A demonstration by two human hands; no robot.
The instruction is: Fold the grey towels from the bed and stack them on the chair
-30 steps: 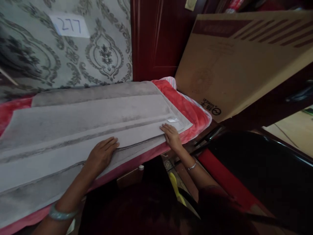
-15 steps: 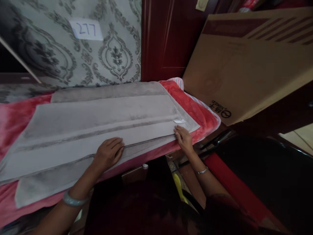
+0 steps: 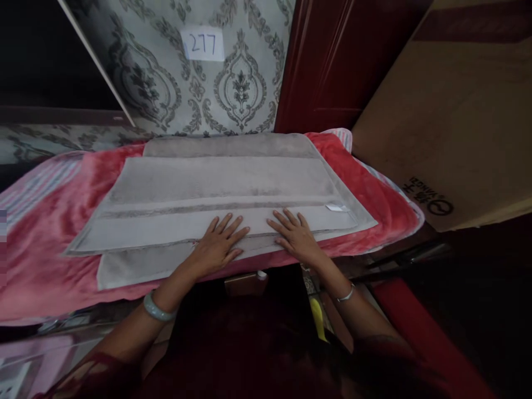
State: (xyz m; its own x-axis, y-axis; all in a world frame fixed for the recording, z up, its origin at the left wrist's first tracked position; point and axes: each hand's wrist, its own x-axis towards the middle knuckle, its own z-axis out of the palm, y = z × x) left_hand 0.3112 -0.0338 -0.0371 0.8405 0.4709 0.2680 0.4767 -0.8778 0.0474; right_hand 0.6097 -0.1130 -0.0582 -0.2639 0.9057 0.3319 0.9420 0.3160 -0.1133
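A grey plush fabric piece [image 3: 224,180], folded into flat layers, lies on a red and pink blanket [image 3: 103,183]. Its near strip is pale and smooth, and a small white tag [image 3: 337,208] shows at its right end. My left hand [image 3: 218,244] rests palm down across the near edge of the fabric, fingers spread. My right hand [image 3: 296,235] lies flat on the same edge a little to the right, fingers apart. Both hands press on the cloth without grasping it.
A large cardboard box [image 3: 457,111] leans at the right beside a dark red door [image 3: 324,61]. Patterned wallpaper bearing a paper marked 277 [image 3: 204,43] rises behind. A dark screen [image 3: 54,55] stands at the upper left. Below the blanket's edge is a yellow object [image 3: 318,318].
My right hand has moved left along the near edge, closer to my left hand. The fingers of both hands have spread out. The view has turned left.
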